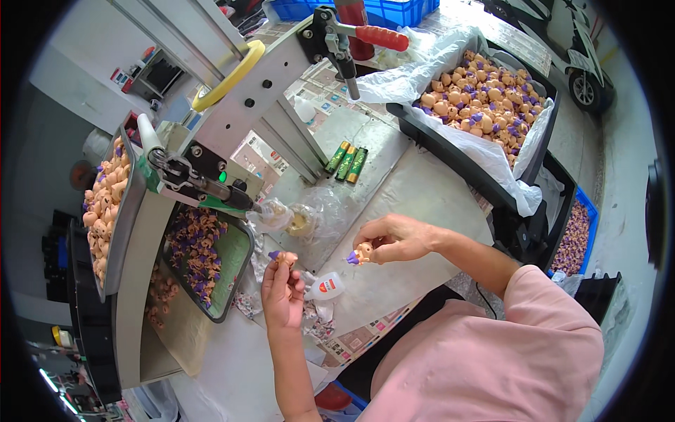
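Note:
My left hand (pixel 283 302) pinches a small skin-coloured doll figure (pixel 287 259) with a purple part at one end. To its right, my right hand (pixel 402 239) grips a similar purple-and-peach figure (pixel 363 252) between thumb and fingers. The two figures are apart, both above the worktable (pixel 415 211). Beside my left hand lies a small white bottle (pixel 325 286) with a red label. A dark-rimmed tray (pixel 236 271) of small purple-and-peach pieces sits left of my left hand.
A metal fixture with a toggle clamp (pixel 204 184) rises behind my hands. Three green-and-gold cylinders (pixel 346 163) lie by its post. A plastic-lined black crate (pixel 464 158) of figures stands far right, and a grey tray (pixel 126 232) of peach parts at left. Crumpled clear plastic (pixel 327 211) lies between.

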`<state>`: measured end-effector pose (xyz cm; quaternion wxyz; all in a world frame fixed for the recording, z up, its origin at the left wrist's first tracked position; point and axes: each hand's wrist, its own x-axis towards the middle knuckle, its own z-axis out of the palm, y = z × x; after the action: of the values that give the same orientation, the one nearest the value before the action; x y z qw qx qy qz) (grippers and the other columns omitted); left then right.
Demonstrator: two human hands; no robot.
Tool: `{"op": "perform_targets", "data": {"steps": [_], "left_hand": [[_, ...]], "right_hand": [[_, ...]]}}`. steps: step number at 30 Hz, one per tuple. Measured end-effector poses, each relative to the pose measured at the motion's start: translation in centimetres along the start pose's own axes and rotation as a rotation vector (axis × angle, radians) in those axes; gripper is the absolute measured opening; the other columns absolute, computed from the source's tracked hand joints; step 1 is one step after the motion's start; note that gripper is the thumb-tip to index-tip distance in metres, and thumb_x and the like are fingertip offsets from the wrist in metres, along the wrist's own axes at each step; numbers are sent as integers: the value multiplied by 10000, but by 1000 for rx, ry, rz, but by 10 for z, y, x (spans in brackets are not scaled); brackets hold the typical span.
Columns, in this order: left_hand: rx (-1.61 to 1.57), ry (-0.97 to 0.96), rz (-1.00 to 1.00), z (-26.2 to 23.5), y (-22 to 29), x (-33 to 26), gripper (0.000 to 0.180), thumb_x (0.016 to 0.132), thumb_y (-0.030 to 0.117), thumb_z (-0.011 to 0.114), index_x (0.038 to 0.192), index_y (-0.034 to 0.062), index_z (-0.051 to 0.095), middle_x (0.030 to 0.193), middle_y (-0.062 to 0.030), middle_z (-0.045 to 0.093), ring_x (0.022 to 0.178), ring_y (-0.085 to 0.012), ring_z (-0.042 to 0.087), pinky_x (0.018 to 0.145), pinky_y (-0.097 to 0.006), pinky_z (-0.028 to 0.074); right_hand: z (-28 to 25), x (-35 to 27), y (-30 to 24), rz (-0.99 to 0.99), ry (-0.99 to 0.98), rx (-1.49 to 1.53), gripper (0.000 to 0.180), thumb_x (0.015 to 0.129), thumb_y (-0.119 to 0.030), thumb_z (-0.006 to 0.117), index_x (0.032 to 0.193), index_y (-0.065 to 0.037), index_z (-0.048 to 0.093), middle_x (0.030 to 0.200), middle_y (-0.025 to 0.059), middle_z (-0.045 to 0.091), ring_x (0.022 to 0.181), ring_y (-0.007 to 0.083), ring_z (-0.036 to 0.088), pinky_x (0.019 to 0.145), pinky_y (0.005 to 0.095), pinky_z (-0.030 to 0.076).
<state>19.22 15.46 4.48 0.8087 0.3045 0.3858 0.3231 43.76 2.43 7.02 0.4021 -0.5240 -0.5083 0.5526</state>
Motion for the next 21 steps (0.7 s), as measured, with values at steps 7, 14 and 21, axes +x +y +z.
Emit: {"op": "perform_targets", "data": {"steps": [7, 14, 21], "left_hand": [[221, 38, 288, 23, -21, 55, 182, 886, 141, 672, 1027, 73, 579, 894, 19, 641, 601, -26, 472, 494, -176, 369], [688, 133, 647, 21, -47, 90, 193, 841, 81, 717, 834, 26, 532, 797, 21, 406, 649, -70, 395, 593, -230, 383], [1047, 114, 969, 31, -53, 84, 294, 804, 65, 741, 766, -21, 463, 921, -74, 437, 769, -178, 425, 746, -300, 400]], "right_hand": [[-2, -15, 8, -45, 32, -33, 251, 840, -188, 595, 1010, -10, 646, 843, 29, 574, 739, 95, 542, 645, 260, 452], [-7, -28, 13, -67, 3, -41, 260, 843, -192, 597, 1016, -5, 647, 883, 61, 603, 747, 123, 587, 671, 270, 493], [-8, -36, 19, -111, 9, -53, 256, 840, -178, 599, 1015, 3, 645, 914, 68, 609, 761, 128, 599, 687, 266, 506]]}}
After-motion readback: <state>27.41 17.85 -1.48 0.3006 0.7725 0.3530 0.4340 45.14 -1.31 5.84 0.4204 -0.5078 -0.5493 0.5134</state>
